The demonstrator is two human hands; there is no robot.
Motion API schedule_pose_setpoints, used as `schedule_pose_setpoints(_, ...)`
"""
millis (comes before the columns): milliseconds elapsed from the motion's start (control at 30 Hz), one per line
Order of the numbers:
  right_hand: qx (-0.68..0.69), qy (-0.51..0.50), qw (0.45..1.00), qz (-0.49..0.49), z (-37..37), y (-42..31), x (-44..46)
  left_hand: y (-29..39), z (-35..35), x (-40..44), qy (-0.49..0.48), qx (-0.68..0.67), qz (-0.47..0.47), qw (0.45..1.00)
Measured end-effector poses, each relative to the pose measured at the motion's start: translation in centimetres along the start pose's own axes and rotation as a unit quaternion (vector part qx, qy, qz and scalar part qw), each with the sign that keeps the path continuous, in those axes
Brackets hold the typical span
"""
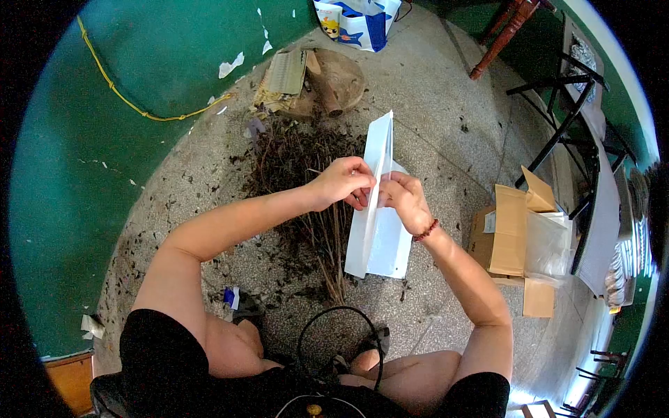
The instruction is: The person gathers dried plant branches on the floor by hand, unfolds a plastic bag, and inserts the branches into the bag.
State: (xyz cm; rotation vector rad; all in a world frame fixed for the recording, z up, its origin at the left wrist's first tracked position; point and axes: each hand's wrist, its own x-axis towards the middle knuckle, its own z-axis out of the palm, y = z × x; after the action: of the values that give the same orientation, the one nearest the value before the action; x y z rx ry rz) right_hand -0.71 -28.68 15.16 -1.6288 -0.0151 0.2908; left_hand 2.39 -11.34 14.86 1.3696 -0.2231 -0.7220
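Note:
A folded white sheet, like thin card or a flattened carton (387,240), is held up in front of me, its panels partly apart. My left hand (343,184) pinches its upper middle edge from the left, fingers closed. On the other side, my right hand (408,203), with a dark red bead bracelet (426,230) at the wrist, has its fingers closed on the same fold. Its fingertips are partly hidden behind the panel. Beneath the sheet and my left forearm lies a bundle of dried, dark plant stems (296,164) on the floor.
Behind the stems is a round wooden board (348,73) with a stack of papers (284,72) on it. An open cardboard box (507,233) with clear plastic stands right, near a folding chair (592,195). A blue-and-white bag (359,24) sits at the back. Plant scraps litter the floor.

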Motion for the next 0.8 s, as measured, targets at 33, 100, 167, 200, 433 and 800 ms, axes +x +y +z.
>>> schedule_pose_setpoints(33,-0.030,-0.007,1.000,-0.002,-0.3,0.2,0.1,0.2,0.2,-0.1,0.006,0.035,0.003,0.999)
schedule_pose_setpoints(100,-0.081,0.008,0.996,-0.029,0.0,-0.3,-0.4,0.1,0.7,0.2,0.011,0.047,0.006,0.999)
schedule_pose_setpoints(167,-0.130,0.013,0.990,-0.059,0.7,-0.3,-0.4,0.0,0.9,0.8,0.029,0.078,0.015,0.996)
schedule_pose_setpoints(200,-0.113,0.018,0.991,-0.071,0.7,0.0,-0.3,0.5,1.3,0.7,0.038,0.083,0.014,0.996)
schedule_pose_setpoints(433,-0.451,0.075,0.866,-0.201,-1.9,-2.3,0.9,1.6,0.8,1.9,0.115,0.161,0.120,0.973)
schedule_pose_setpoints(800,-0.628,0.342,0.567,-0.408,-2.9,-16.2,10.7,7.2,-8.6,-3.5,0.315,0.414,0.136,0.843)
